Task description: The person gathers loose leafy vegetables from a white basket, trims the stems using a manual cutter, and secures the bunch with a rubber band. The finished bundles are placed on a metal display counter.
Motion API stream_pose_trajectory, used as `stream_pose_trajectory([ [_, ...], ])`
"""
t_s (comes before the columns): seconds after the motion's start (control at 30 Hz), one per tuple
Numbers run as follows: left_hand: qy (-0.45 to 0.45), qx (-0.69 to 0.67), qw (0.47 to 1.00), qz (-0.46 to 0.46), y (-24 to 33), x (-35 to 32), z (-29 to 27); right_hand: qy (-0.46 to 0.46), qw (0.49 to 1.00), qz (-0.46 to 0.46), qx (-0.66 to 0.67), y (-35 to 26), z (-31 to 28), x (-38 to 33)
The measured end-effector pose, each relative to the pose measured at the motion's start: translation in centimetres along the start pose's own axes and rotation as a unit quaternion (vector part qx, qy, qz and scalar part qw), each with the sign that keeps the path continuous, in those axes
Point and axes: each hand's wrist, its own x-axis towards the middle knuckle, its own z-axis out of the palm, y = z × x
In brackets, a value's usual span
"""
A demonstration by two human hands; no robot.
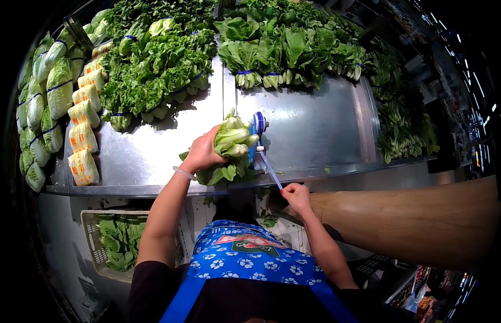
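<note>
My left hand [203, 152], with a pale bracelet at the wrist, grips a bunch of leafy greens [230, 141] with its pale stem ends turned to the right. The stems are right up against a blue tape dispenser [259, 123] near the front edge of the metal counter; whether they touch it I cannot tell. A pale strip of tape [270, 168] runs from the dispenser down to my right hand [297, 197], which pinches its end. Part of the dispenser is hidden behind the greens.
Tape-bound leafy greens [159, 67] and more bunches [293, 48] fill the counter's far side. Wrapped packs [83, 138] and napa cabbages [60, 89] line the left. Below, a crate [90, 237] holds leaves. A thick brown cylindrical shape [401, 220] extends right, close to my right forearm.
</note>
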Motion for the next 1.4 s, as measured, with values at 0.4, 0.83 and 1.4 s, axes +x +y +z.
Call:
stream_pose_trajectory([
  [0.4, 0.12, 0.392, 0.909, 0.074, 5.0, 4.1, 13.8, 0.003, 0.993, -0.063, 0.1, -10.8, -4.2, -0.8],
  [0.83, 0.22, 0.27, 0.936, 0.063, 3.9, 2.6, 14.6, -0.115, 0.93, 0.067, -0.342, -20.1, -0.5, 18.2],
  [1.4, 0.145, 0.257, 0.951, 0.088, 4.1, 4.3, 12.1, -0.044, 0.968, 0.0, 0.246, -6.1, 0.4, 17.1],
])
